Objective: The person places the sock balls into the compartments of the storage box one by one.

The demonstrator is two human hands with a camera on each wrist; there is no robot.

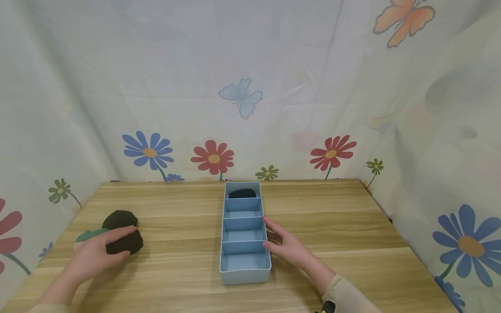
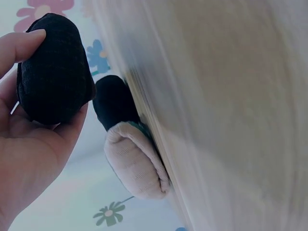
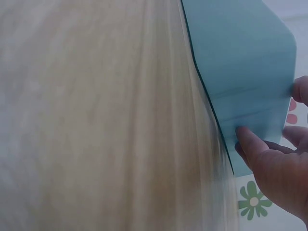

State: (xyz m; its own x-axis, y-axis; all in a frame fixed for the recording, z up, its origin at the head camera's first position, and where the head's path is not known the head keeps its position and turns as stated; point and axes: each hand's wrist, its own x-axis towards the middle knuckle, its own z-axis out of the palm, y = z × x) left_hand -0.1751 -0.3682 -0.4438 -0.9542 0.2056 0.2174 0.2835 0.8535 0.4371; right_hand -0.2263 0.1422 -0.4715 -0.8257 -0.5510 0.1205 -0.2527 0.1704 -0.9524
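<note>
My left hand [image 1: 95, 256] grips a black rolled-up sock [image 1: 127, 243] between thumb and fingers, at the left of the table. In the left wrist view this sock [image 2: 55, 72] is a plump oval bundle held above the wood. Just beyond it lie another black rolled sock [image 1: 120, 218], a green one [image 1: 89, 235] and a pale beige one [image 2: 134, 161]. A long light-blue divided box [image 1: 245, 277] stands mid-table, a black rolled sock [image 1: 242, 194] in its farthest compartment. My right hand [image 1: 288, 248] touches the box's right side, fingertips against the wall and rim.
The wood-grain table [image 1: 332, 217] carries all of this. A pale curtain [image 1: 188, 65] printed with flowers and butterflies hangs behind and along both sides. A black and yellow band [image 1: 328, 307] shows at my right sleeve.
</note>
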